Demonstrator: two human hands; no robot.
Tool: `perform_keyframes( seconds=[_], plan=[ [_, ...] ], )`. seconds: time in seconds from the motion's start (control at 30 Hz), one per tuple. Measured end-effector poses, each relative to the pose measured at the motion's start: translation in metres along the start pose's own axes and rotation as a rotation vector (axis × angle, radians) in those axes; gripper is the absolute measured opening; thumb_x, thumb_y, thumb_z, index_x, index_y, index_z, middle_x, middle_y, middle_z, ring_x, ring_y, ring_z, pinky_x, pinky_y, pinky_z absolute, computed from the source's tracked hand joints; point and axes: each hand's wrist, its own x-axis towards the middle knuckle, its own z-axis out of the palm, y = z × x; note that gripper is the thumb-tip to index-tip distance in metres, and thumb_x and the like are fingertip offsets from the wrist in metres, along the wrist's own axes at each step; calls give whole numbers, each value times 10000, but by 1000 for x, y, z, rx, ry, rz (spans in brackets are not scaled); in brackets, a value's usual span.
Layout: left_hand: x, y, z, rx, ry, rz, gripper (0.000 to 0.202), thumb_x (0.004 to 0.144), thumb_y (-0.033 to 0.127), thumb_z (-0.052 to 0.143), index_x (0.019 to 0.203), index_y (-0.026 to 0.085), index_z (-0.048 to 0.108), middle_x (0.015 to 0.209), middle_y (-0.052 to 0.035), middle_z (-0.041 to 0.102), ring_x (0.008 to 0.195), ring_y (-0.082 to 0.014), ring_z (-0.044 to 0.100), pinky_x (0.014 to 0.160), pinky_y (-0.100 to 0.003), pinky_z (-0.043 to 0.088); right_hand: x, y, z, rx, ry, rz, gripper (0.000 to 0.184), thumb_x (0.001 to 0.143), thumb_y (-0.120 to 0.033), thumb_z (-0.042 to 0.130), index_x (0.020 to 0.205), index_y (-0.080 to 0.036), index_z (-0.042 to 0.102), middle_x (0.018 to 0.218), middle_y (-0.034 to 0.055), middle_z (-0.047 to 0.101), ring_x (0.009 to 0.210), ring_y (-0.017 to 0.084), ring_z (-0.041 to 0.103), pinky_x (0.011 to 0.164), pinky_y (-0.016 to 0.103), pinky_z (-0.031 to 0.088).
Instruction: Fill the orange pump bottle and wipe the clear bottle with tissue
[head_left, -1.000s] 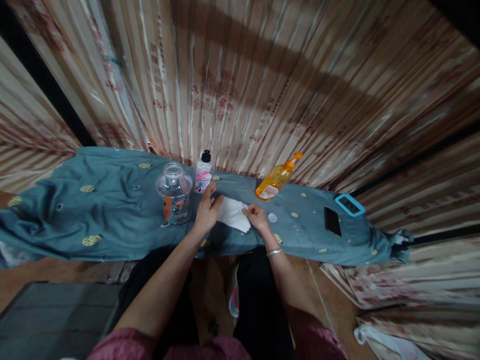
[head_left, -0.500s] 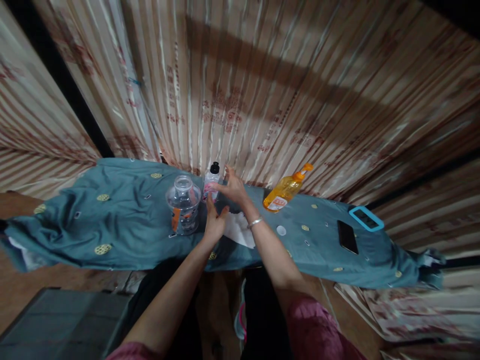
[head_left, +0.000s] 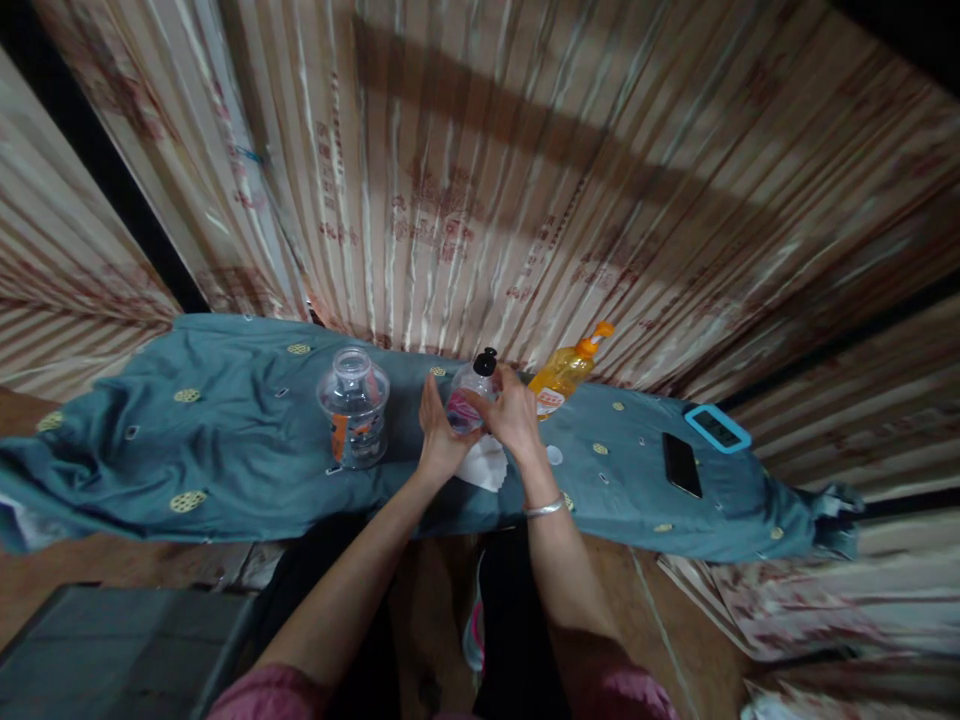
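A small clear plastic bottle with a pink label and black cap (head_left: 468,398) is held upright between both hands, just above a white folded cloth (head_left: 484,464) lying on the surface draped in teal patterned fabric (head_left: 225,440). The right hand (head_left: 512,413) is clamped around the bottle's body; the left hand (head_left: 437,428) is pressed flat against its other side. The black cap is seen in place, so nothing appears poured onto the cloth yet. Left of the left hand, a clear glass jar (head_left: 352,405) stands open. Just beyond the right hand, an orange pump bottle (head_left: 564,371) is seen.
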Motion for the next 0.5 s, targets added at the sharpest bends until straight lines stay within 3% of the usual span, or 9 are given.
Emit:
perform_keyframes(
  seconds=[0.2,0.33,0.5],
  plan=[
    [-8,-10,16,-8,-33,-18,1067,593,229,851,1538,198,358,1578,-203,458,1514,-402,406,1260,-613,317,-28,10,11,66,33,48,471,935,-561,687,1201,-174,657,1088,64,729,959,207,710,906,432,573],
    [-10,-8,11,19,-78,-24,910,599,192,840,1432,229,475,1488,-144,552,1419,-362,521,1220,-574,396,-18,16,10,154,95,64,414,930,-551,700,1088,-170,675,1043,48,722,976,204,701,910,424,567],
    [-9,-1,6,33,-64,-59,795,576,209,848,1302,217,525,1298,-110,651,1262,-331,631,1113,-526,500,-6,18,15,295,29,14,339,965,-509,674,967,-169,676,892,4,694,828,160,682,827,372,573]
  ],
)
